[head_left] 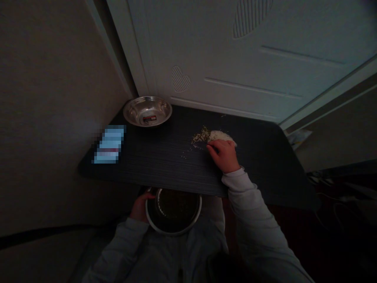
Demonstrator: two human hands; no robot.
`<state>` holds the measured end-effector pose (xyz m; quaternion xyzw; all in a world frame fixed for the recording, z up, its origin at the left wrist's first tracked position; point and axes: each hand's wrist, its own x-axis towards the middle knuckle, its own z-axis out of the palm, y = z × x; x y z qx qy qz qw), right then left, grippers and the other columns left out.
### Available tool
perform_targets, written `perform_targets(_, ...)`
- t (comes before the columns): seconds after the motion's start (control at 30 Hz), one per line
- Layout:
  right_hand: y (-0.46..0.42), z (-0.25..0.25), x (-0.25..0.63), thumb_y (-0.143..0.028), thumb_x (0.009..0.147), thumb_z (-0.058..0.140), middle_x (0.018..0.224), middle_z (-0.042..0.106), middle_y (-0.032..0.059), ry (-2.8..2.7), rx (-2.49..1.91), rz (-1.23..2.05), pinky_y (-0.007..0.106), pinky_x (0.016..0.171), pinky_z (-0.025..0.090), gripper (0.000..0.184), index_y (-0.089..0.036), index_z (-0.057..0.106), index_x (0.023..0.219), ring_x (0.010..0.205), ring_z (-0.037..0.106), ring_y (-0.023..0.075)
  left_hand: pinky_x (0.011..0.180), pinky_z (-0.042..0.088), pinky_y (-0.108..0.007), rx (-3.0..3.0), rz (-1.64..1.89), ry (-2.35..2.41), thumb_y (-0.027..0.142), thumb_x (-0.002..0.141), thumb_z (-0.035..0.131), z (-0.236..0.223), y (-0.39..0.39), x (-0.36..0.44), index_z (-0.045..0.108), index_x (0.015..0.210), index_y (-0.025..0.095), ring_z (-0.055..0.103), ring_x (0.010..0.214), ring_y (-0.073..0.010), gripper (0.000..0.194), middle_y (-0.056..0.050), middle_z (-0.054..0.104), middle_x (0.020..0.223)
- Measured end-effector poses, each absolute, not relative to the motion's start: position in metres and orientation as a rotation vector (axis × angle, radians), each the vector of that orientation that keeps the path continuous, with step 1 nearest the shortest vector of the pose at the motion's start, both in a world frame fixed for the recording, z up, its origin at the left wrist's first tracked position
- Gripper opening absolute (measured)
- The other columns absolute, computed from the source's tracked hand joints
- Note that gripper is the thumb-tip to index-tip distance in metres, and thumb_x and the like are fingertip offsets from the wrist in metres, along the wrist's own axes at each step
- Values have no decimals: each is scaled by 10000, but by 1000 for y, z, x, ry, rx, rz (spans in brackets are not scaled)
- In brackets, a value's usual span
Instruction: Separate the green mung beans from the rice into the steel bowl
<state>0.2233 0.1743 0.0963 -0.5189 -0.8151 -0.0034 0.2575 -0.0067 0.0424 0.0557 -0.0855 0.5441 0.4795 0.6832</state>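
My left hand [140, 207] grips the rim of a metal bowl [173, 232], held in my lap just under the table's front edge. Its inside is dark, and what lies at the bottom is hard to make out. Over the table, my right hand [225, 155] is closed, fingers curled and thumb against them, at the near side of a pile of white rice-like grains [219, 135]. Whatever it pinches is hidden. Small greenish grains [204, 132] mix into the pile's left side, and a few loose white grains [184, 157] lie nearer to me.
On the dark table [153, 161], a second steel bowl [129, 114] with a label inside stands at the back left. A blurred-out phone-like screen [108, 143] lies at the left edge. A white panel [218, 59] with heart reliefs rises behind; a wall borders the left.
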Motion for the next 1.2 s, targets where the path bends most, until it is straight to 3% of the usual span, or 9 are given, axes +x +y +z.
perform_targets(0.33, 172, 102, 221, -307, 756, 432, 776, 600, 26, -2186, -1302, 217, 310, 738, 327, 191, -186, 578, 780, 768, 518, 153, 606, 447, -318, -230, 1081, 1250, 3, 470, 438, 57, 43, -5, 616, 581, 160, 603, 647, -229, 262, 3, 608, 447)
perform_targets(0.6, 185, 95, 236, -360, 711, 453, 685, 540, 10, -1442, -1401, 436, 240, 580, 397, 228, -162, 542, 779, 604, 478, 106, 534, 454, -311, -206, 1021, 1267, 32, 504, 444, 53, 42, -8, 605, 527, 154, 602, 541, -217, 203, 2, 570, 367)
perform_targets(0.8, 191, 98, 245, -342, 686, 466, 541, 455, -37, -1133, -1424, 488, 204, 481, 359, 201, -153, 491, 746, 491, 425, 80, 567, 459, -316, -210, 1050, 1221, 10, 500, 442, 50, 38, -13, 637, 665, 151, 610, 578, -211, 292, -2, 639, 491)
perform_targets(1.0, 160, 99, 210, -364, 707, 448, 482, 504, -47, -1427, -1492, 772, 193, 449, 338, 219, -170, 453, 808, 433, 452, 87, 571, 463, -336, -216, 1010, 1217, 16, 503, 437, 48, 38, -14, 638, 645, 135, 611, 578, -226, 273, -14, 629, 466)
perform_targets(1.2, 131, 100, 156, -317, 761, 398, 517, 565, -46, -2016, -1541, 592, 202, 525, 341, 191, -188, 459, 887, 484, 513, 103, 562, 461, -340, -251, 994, 1221, 12, 504, 431, 52, 38, -15, 634, 616, 151, 610, 577, -231, 270, -4, 596, 405)
